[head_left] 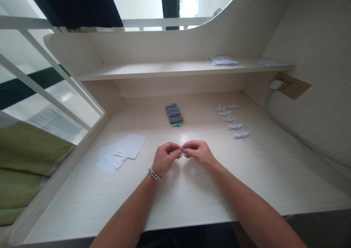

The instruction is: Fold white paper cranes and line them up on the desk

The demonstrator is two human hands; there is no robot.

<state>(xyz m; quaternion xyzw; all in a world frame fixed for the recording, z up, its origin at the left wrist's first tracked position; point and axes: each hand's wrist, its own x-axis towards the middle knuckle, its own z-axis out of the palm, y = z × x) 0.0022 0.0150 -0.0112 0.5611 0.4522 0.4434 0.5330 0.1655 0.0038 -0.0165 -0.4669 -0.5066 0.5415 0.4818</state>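
Above the middle of the desk, my left hand (pixel 165 156) and my right hand (pixel 199 153) meet fingertip to fingertip. Between them they pinch a small piece of folded white paper (pixel 175 151), mostly hidden by the fingers. Its exact folded shape cannot be made out. A ring and a chain bracelet (pixel 155 174) are on my left hand and wrist. Several folded paper cranes (pixel 232 126) stand in a line at the right of the desk. Loose sheets of white paper (pixel 131 145) lie fanned out to the left.
Behind my hands lies a phone-like object (pixel 174 115), its face blurred. A shelf (pixel 153 70) spans the back, bearing a stack of white paper (pixel 223 60) and a flat sheet (pixel 271 63). On the right wall, a cable (pixel 290 131) hangs from a plug in a socket (pixel 294 86).
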